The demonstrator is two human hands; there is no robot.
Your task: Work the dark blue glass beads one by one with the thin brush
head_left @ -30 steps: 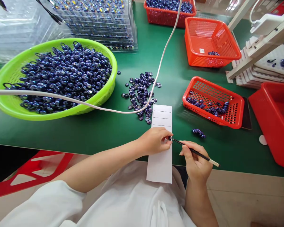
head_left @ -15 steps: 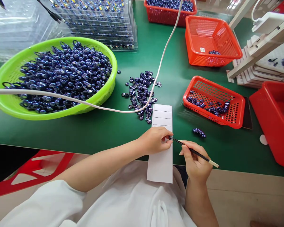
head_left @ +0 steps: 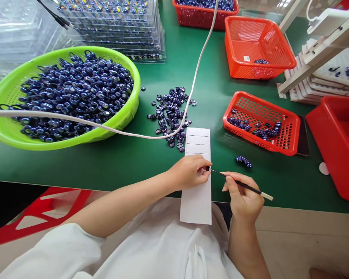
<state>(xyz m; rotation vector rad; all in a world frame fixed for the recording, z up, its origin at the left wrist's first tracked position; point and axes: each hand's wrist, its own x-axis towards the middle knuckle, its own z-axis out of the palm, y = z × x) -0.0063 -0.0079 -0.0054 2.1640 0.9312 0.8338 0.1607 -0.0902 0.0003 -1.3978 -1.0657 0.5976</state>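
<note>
**Brush swings flatter as the right hand shifts outward**

Since the earlier frame, the right hand [head_left: 246,199] has moved a little to the right, and the thin brush [head_left: 251,188] lies at a shallower slant, its pale butt end now higher. The left hand [head_left: 192,172] keeps nearly the same place over the paper strip [head_left: 195,205].

The brush's long axis runs across the view, from the butt at lower right up to the tip at left — the tip points at the small dark piece [head_left: 207,168] by the strip's right edge. Whether it touches the piece is too small to tell. The left hand is narrow, thumb and fingertips pinched on that piece; which way the piece points is unclear. The right hand is closed around the brush in a pen-like grip, just right of the strip.

The strip's own long axis runs away from the body, ruled lines crossing its far part. Beyond its far end, slightly left, lies a loose pile of dark pieces [head_left: 171,110]; farther left is the heaped green basket [head_left: 136,85]. To the strip's right sit a curved row of pieces [head_left: 244,161] and — farther off — a shallow red basket [head_left: 293,135].
</note>
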